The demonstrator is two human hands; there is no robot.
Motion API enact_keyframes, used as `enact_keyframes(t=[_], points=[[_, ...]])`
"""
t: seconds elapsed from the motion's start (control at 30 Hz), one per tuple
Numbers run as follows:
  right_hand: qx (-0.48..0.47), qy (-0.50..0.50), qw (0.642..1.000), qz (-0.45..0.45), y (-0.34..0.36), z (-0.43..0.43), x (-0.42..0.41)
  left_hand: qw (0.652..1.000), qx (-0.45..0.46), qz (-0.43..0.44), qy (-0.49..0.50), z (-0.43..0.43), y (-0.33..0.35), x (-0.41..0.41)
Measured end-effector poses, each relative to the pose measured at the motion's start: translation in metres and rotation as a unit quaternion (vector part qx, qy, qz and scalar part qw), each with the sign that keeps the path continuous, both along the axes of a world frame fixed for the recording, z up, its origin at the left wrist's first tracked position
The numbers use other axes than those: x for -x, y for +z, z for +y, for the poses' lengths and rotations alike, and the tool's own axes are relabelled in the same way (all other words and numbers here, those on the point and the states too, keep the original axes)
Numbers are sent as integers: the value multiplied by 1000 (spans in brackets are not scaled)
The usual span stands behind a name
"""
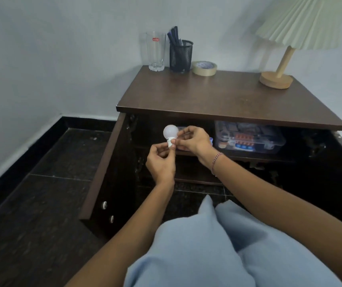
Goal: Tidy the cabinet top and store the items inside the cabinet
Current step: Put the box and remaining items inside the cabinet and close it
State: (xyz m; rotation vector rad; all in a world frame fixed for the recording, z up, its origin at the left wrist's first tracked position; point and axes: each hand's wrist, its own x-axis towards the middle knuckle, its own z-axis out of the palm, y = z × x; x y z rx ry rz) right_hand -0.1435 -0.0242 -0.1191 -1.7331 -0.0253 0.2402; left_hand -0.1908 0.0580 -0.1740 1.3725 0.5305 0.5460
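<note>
Light blue trouser knees (217,245) fill the bottom of my view, with both forearms reaching out over them.

Left hand (160,162) is curled and pinches the white base of the bulb (170,132) from below. Right hand (195,139) comes in from the right, its fingertips closed on the same base, and a thin bracelet (216,160) sits on that wrist.

I see the bulb in the air in front of the open cabinet, at upper-shelf height. Its long axis is near upright, frosted globe up and base down. It touches nothing but the two hands.

Left cabinet door (104,168) stands swung wide toward me, with two pale knobs low on it. Inside, a clear plastic box (248,137) of small mixed items sits on the shelf (248,157), just right of the right hand. Contents are too blurred for me to name.

On the cabinet top (217,100), the back left corner holds a tall empty glass (156,51) with a small red label I can't read. Just beside it is a black mesh cup (181,55) holding dark pens (174,36). A tape roll (204,68) lies flat near the cup, and the print on its core is illegible. A lamp (277,78) with a round wooden base and a pleated cream shade stands well apart at the back right.

Dark tiled floor (31,204) runs under it all.
</note>
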Motion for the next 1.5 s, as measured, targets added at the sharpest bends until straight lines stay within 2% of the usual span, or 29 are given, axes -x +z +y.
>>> enact_keyframes(t=[0.13,0.33,0.53,0.73,1.0,1.5], points=[[16,3,1000,15,-31,11,-3,999,14,36,33,2,-24,-9],[104,42,993,-42,-59,20,-29,993,-39,96,59,13,-33,-56],[167,58,979,-102,-89,40,-58,976,-127,163,69,25,-42,-101],[206,73,968,-121,-97,46,-82,942,-247,217,67,34,-45,-128],[227,43,964,-129,-107,40,-95,932,-297,205,35,27,-50,-146],[193,14,973,-127,-113,44,-97,944,-299,143,-14,30,-60,-159]])
